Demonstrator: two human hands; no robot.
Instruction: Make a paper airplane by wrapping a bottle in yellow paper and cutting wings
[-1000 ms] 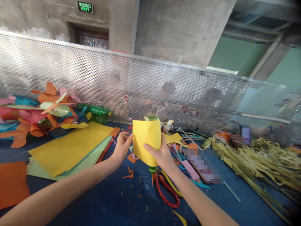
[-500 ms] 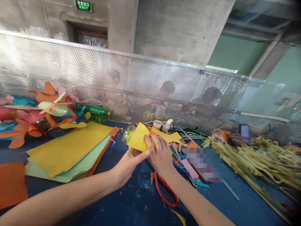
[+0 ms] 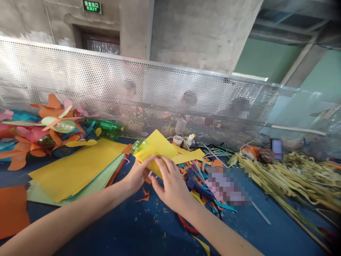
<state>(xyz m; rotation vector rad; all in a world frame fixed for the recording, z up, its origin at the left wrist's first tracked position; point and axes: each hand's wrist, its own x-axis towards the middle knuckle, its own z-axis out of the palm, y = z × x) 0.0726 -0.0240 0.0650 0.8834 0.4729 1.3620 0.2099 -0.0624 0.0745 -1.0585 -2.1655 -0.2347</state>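
Note:
A yellow paper sheet [image 3: 157,145] lies around a clear green plastic bottle [image 3: 139,145], whose rounded end sticks out at the upper left. My left hand [image 3: 137,174] grips paper and bottle from the left side, its thumb pressed on the sheet. My right hand [image 3: 170,183] has its fingers bent over the sheet's near part, with the thumb lower down. One paper corner stands up and free at the back. Most of the bottle is hidden under paper and fingers. Beside my right hand is a dark blue glue gun [image 3: 198,185], and a red looped handle [image 3: 185,224] shows partly under my right forearm.
Stacked yellow paper [image 3: 77,170] lies left, with an orange sheet [image 3: 13,211] nearer. Bottles with paper blades [image 3: 57,124] pile up behind. A phone [image 3: 226,186], paper scraps and dried husk strips [image 3: 287,177] lie right. A perforated metal screen [image 3: 165,92] stands behind.
The yellow paper has opened out from the bottle, its corner now standing higher. My right hand has slid down and left, to the sheet's near side. The bottle has shifted slightly left.

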